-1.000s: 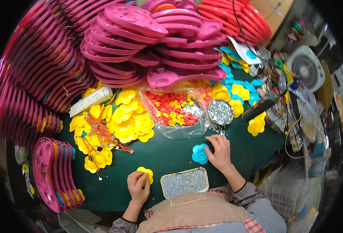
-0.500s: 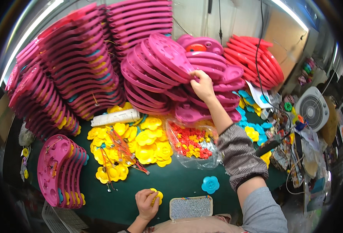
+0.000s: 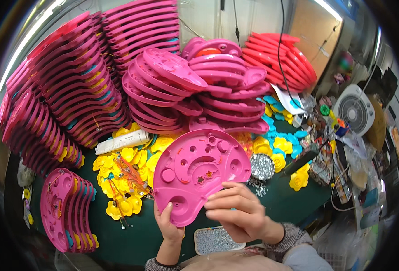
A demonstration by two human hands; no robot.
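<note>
My left hand (image 3: 169, 222) grips a pink curved plastic shell (image 3: 181, 165) by its lower left end, thumb on its face. The shell is tilted toward me, showing round recesses, small holes and star-shaped cut-outs. A sliver of yellow shows by the left fingers; what it belongs to is hidden. My right hand (image 3: 240, 212) is beside the shell's lower right edge, fingers stretched and slightly blurred; whether they touch it is unclear. Below the hands lies a shallow tray (image 3: 213, 240) of small silvery pieces, partly covered by the right hand.
Tall stacks of pink shells (image 3: 73, 77) line the back left, with a looser pink pile (image 3: 163, 81) in the middle. Red shells (image 3: 281, 58) stand behind. Yellow flower-shaped pieces (image 3: 122, 205), wires, a round dish (image 3: 262, 166) of silvery bits and a fan (image 3: 354, 109) surround the work area.
My right hand has come back from the pink pile, and a pink shell is now in front of me in my left hand. The left hand has risen from the table with the yellow flower piece.
</note>
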